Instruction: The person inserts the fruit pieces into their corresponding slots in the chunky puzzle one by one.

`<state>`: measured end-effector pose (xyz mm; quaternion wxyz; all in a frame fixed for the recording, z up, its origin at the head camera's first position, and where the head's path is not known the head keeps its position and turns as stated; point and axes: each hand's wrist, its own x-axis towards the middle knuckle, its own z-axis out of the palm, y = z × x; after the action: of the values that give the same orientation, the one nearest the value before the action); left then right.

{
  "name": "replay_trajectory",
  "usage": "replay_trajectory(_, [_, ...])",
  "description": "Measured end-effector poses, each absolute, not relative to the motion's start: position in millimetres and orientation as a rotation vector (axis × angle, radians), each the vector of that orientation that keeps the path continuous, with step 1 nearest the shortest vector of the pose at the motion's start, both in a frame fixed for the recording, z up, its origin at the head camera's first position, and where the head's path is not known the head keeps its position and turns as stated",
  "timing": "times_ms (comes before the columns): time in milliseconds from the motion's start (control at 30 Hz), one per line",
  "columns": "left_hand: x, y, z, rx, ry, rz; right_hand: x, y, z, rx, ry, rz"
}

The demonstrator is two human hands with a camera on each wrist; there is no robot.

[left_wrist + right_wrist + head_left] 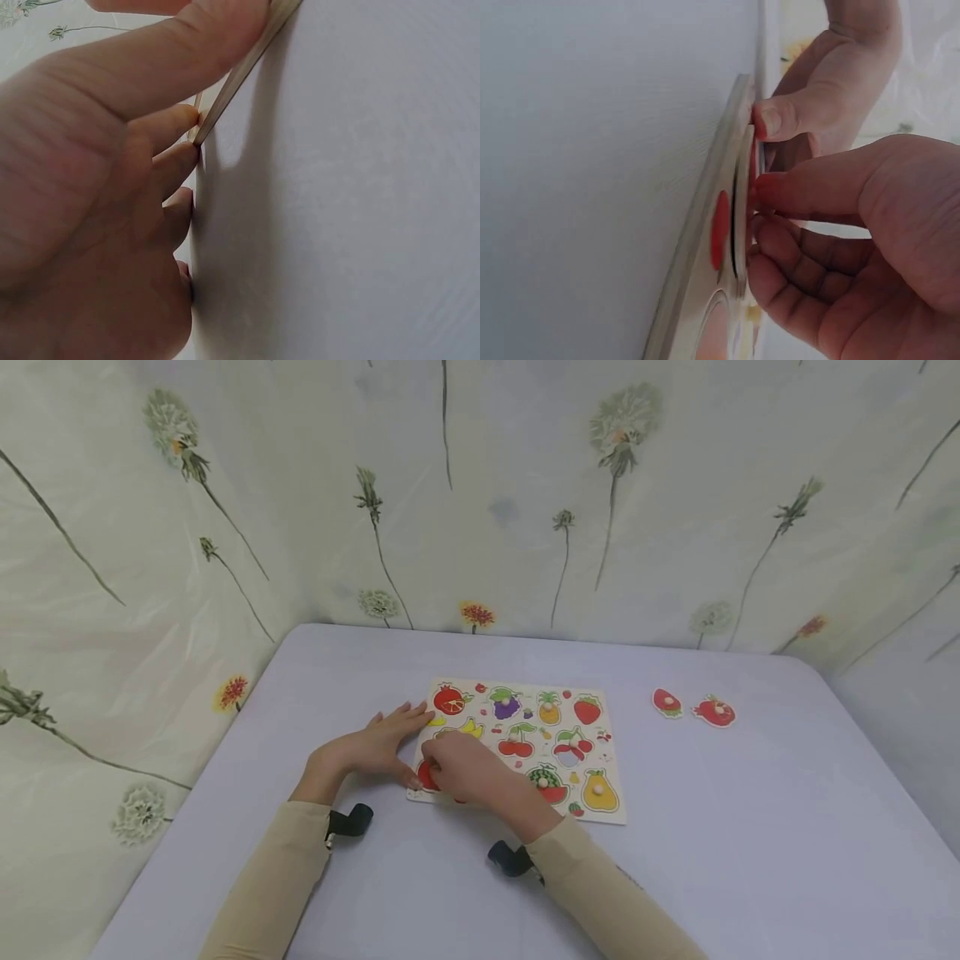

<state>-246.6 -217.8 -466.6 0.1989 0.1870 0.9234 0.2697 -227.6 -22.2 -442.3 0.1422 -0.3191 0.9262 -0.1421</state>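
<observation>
A wooden fruit puzzle board (611, 817) lies on the table. My left hand (378, 743) rests along its left edge, fingers spread; the thumb touches the near-left corner. In the left wrist view, the left hand (90, 180) shows from the palm side at the board's edge. My right hand (476, 764) pinches a red fruit puzzle piece (427, 775) over the near-left part. In the right wrist view, this piece (742, 202) stands slightly proud of the board, at a small tilt. The right hand hides most of its picture.
Two loose pieces, a red one with a green edge (667, 702) and a pomegranate (715, 712), lie right of the board. Several knobbed pieces, including a pear (600, 793) and a strawberry (587, 711), sit on the board. A flowered curtain (510, 568) hangs behind the table.
</observation>
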Motion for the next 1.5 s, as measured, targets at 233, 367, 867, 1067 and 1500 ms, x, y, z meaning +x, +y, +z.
replay_trajectory(233, [-244.8,-216.7,-467.0,0.525,2.568,0.761,-226.2,-22.4,-442.7,-0.867,2.633,-0.440])
replay_trajectory(367, [-245.8,-217.0,-467.7,0.534,2.571,0.755,-228.1,-20.4,-445.2,-0.857,2.636,-0.482])
replay_trajectory(867, [-246.8,-217.0,-464.5,0.520,2.556,0.775,-231.5,-18.5,-444.7,-0.913,2.579,-0.540])
replay_trajectory(1067, [-246.8,-218.0,-462.7,0.526,2.562,0.750,-233.7,-16.7,-445.4,-0.944,2.545,-0.572])
replay_trajectory(1500, [-248.7,-218.1,-465.8,0.518,2.568,0.742,-234.8,-15.8,-450.2,-0.886,2.579,-0.579])
